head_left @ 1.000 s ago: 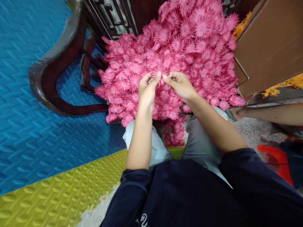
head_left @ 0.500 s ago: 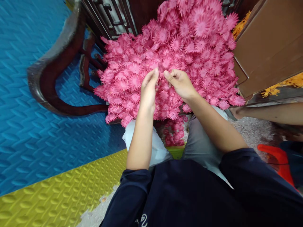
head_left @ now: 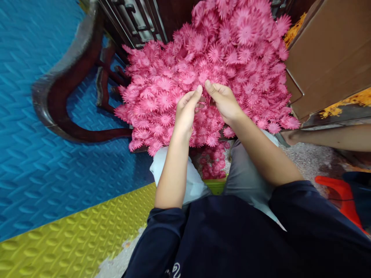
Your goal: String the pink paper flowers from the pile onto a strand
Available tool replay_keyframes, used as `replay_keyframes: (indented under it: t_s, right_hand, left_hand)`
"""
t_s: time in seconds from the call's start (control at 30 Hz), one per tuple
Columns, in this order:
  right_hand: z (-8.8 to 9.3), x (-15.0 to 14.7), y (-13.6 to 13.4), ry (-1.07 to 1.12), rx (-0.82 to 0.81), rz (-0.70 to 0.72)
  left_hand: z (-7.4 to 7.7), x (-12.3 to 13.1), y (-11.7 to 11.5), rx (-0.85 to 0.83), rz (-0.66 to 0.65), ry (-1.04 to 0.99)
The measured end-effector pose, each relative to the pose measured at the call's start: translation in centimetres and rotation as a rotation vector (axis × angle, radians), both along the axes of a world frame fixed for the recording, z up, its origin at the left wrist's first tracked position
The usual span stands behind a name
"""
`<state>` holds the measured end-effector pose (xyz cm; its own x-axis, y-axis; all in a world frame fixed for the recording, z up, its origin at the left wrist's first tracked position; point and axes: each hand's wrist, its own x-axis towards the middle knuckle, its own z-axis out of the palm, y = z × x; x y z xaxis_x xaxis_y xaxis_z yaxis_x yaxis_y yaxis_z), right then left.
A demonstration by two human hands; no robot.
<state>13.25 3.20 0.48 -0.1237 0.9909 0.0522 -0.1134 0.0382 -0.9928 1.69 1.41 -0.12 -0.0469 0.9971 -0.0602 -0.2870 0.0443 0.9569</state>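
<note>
Fingers of the left hand (head_left: 185, 110) and right hand (head_left: 226, 102) curl near their thumbs over the heap of pink daisy-like flower heads (head_left: 165, 101), though I cannot tell whether either hand pinches one. Such thin petals would probably crease under a hard squeeze, so a light pinch close to the pale centre, with both wrists steady, should serve best (the heap, spread beside the dark wooden armrest (head_left: 45, 102), lies below the fingertips and could snag a loose petal).
</note>
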Motion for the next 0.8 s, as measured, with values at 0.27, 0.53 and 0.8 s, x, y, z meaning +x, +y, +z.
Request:
replay_keyframes:
  t_s: [0.27, 0.53, 0.8]
  right_hand:
    - [-0.4, 0.4, 0.3, 0.005, 0.044, -0.003]
    - [-0.8, 0.6, 0.7, 0.112, -0.069, 0.055]
    - [-1.5, 0.7, 1.0, 0.121, -0.031, 0.046]
  left_hand:
    - [-0.2, -0.4, 0.2, 0.029, -0.024, 0.074]
    - [-1.3, -0.7, 0.9, 0.117, 0.184, 0.197]
    - [-1.4, -0.7, 1.0, 0.151, 0.173, 0.160]
